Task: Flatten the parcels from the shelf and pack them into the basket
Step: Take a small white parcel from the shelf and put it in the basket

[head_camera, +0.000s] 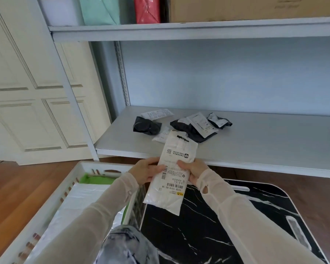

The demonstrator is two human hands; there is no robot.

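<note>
Both hands are holding one white parcel [171, 180] between them. The left hand [145, 171] is curling its fingers round the parcel's left edge, and the right hand [193, 170] is gripping the right edge with its thumb lying on the label. The parcel's long axis is running away from the person, its far end leaning slightly to the right beyond the fingertips and its near end hanging below the wrists. It is hovering above the left edge of the black bench [198, 225], and I cannot tell whether it is touching it.

The basket [65, 189] is sitting below and to the left of the left hand, just beside the parcel's near end, so the left hand is the nearer one. Packed parcels [80, 202] are already lying flat inside it. Judging by this, the parcel needs pressing flat and then carrying leftward and down, its long axis probably lining up with the basket's length.

Ahead of both hands, well apart from them, dark parcels [147, 125] are waiting crumpled on the shelf [255, 134], so the task looks partway done.
</note>
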